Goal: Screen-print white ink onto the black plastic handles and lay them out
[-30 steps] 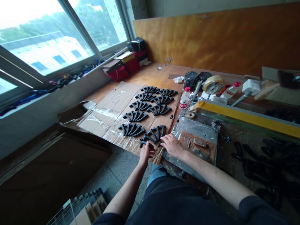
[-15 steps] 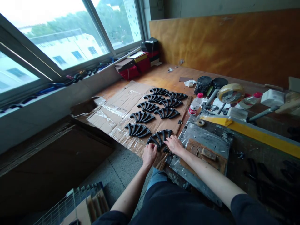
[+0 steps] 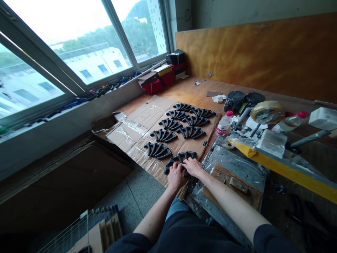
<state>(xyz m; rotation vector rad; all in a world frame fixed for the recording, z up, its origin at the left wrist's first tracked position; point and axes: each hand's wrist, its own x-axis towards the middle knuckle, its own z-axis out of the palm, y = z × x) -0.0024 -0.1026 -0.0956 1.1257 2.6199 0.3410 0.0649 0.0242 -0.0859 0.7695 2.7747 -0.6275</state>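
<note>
Both hands are at the near end of a cardboard sheet [image 3: 143, 121], over the closest fan-shaped set of black curved pieces [image 3: 188, 154]. My left hand [image 3: 176, 177] has its fingers closed on a black curved piece at the near side of that set. Close beside it, my right hand [image 3: 193, 167] bends its fingers down onto the same set. The fingertips partly hide what they grip. Farther up the sheet lie several more fans of black curved pieces [image 3: 158, 150], in two columns.
Right of the sheet stands a metal plate [image 3: 231, 160] with a wooden block [image 3: 239, 184] on it. Beyond are a red-capped bottle [image 3: 223, 123], tape rolls [image 3: 267, 112] and black tins [image 3: 234, 100]. Red boxes [image 3: 158, 80] sit by the window. A wire rack [image 3: 79, 232] stands below left.
My left hand has moved right, toward my right hand, and the two are now close together over the nearest fan. The whole view has shifted slightly.
</note>
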